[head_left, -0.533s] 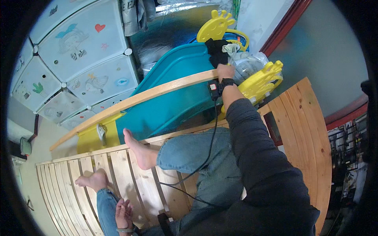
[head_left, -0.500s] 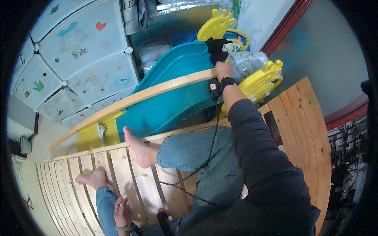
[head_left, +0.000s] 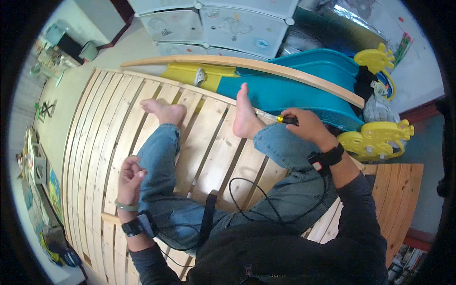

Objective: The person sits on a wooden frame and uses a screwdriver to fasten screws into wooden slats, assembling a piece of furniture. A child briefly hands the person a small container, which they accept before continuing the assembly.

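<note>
My right hand is closed around the yellow and black handle of a screwdriver. Its metal shaft points left, toward my right foot, above the edge of a slatted wooden bed frame. My left hand is held beside my left knee with its fingers curled and the thumb close to them; whatever may be in it is too small to make out. Beyond my feet, a long pale wooden board rests across a blue and yellow slide, touched by neither hand.
White storage cabinets with drawings stand behind the slide. Yellow hand-shaped slide parts are at the right, near a curved wooden headboard. A black cable loops over my lap. A short wood piece lies by my left wrist.
My right hand has let go of the board's end and now holds a screwdriver nearer my right foot. My left hand has come up beside the knee. The view has turned left.
</note>
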Action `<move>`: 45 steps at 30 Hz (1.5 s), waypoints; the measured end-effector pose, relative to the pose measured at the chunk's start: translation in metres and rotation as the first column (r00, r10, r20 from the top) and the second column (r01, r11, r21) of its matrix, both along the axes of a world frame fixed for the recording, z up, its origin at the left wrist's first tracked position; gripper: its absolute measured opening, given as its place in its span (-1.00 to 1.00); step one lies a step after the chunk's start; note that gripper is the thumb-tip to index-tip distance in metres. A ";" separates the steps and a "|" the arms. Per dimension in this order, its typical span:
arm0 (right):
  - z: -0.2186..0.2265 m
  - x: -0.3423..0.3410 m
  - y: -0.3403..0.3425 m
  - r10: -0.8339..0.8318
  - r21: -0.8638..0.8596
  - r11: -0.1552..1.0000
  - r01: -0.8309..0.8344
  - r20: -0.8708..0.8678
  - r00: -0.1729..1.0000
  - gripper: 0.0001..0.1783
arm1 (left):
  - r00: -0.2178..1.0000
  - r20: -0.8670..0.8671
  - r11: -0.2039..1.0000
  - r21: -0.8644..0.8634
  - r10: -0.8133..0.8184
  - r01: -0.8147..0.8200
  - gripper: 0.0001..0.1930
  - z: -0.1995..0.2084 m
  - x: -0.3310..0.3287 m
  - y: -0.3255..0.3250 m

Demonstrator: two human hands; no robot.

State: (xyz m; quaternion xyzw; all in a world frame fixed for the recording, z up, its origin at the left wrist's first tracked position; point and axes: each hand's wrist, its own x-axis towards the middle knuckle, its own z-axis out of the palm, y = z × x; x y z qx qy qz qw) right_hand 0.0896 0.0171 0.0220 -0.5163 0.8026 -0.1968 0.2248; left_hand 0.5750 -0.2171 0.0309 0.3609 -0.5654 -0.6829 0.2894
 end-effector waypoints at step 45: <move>-0.144 0.210 -0.047 0.092 -0.219 0.975 -0.028 0.287 0.953 -0.59 | 0.744 0.219 0.665 -0.646 0.631 -0.374 -0.63 -0.034 0.139 0.033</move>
